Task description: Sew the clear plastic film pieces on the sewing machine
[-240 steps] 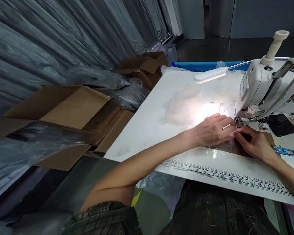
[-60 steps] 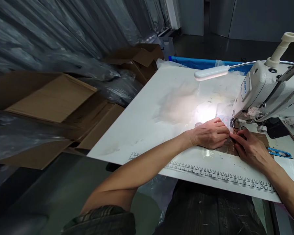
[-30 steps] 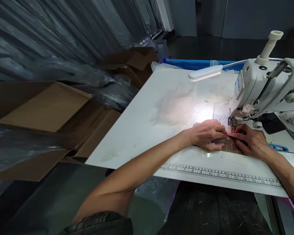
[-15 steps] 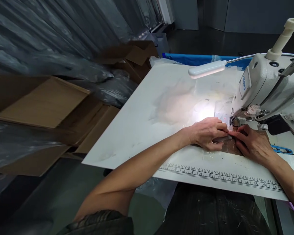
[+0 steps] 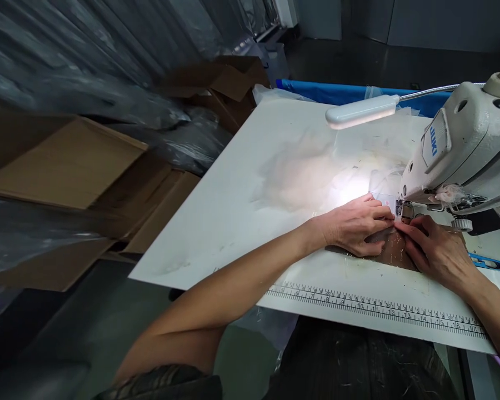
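At the sewing machine [image 5: 454, 144], both hands are by the presser foot [image 5: 399, 206]. My left hand [image 5: 358, 225] has its fingers curled and closed on a thin, translucent piece [image 5: 386, 197] with small pinkish marks; whether it is cloth or plastic I cannot tell. Coming from the other side, my right hand [image 5: 439, 247] pinches the near edge of that same piece, its fingertips meeting the left ones just in front of the foot. Beneath the hands lies a brown plate [image 5: 394, 253]. My fingers hide much of the piece.
A lit lamp [image 5: 362, 111] hangs over the white tabletop [image 5: 216, 222]. A printed ruler [image 5: 375, 308] runs along the near edge. A blue cutter-like tool [image 5: 489, 262] lies right of my right hand. Open cardboard boxes [image 5: 62, 161] and plastic sheeting [image 5: 120, 72] stand to the left.
The view has shifted slightly, so the machine appears larger and farther right. Both hands keep their hold beside the presser foot, with little visible movement relative to it.
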The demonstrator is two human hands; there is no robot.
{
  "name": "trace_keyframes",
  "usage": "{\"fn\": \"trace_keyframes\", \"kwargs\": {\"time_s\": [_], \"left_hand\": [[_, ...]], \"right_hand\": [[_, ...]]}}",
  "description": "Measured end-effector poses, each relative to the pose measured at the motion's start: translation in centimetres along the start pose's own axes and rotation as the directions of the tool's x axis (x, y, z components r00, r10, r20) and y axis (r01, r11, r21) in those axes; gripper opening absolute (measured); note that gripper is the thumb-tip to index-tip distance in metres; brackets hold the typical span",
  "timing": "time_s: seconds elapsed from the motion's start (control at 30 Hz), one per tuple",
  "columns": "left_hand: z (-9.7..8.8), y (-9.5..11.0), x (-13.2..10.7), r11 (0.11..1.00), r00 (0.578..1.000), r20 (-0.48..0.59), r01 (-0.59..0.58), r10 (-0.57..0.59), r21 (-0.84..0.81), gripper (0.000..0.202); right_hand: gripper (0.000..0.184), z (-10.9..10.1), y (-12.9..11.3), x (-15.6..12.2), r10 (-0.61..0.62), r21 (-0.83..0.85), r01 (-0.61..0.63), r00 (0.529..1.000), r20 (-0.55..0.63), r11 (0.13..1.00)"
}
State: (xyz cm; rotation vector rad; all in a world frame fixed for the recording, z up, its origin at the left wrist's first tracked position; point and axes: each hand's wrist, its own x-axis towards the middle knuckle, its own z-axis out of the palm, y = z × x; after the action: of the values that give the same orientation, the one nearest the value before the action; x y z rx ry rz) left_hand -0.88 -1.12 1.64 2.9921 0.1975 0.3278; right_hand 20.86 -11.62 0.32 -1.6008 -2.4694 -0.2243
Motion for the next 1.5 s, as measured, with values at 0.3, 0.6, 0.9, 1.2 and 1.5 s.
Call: {"fn": "trace_keyframes", "kwargs": {"time_s": [0.3,0.6,0.9,1.2,1.5], "left_hand": [[0.2,0.1,0.2,0.997,0.999,-0.010,0.050,-0.050,0.066,0.034],[0.1,0.1,0.4,0.994,0.997,0.026,0.071,-0.073,0.085,0.042],[0.1,0.1,0.7,0.985,0.992,0.053,0.106,-0.114,0.137,0.051],[0.0,-0.1,0.8,0.983,0.988,0.055,0.139,-0.146,0.121,0.049],[1.0,-0.3,0.3,0.976,0.979,-0.035,0.202,-0.200,0.078,0.059]], "right_hand": [[0.041,0.0,-0.4,0.5,0.066,-0.100,-0.057,0.994,0.085,0.993],[0.043,-0.4,-1.2,1.0,0.179,-0.151,-0.144,0.952,0.249,0.978],[0.044,-1.0,1.4,0.1,0.193,0.401,-0.187,0.981,0.026,0.897],[0.062,-1.0,2.9,0.7,0.380,0.553,-0.417,0.906,0.188,0.721],[0.037,-1.0,1.6,-0.1,0.386,0.448,-0.336,0.922,-0.022,0.828]]}}
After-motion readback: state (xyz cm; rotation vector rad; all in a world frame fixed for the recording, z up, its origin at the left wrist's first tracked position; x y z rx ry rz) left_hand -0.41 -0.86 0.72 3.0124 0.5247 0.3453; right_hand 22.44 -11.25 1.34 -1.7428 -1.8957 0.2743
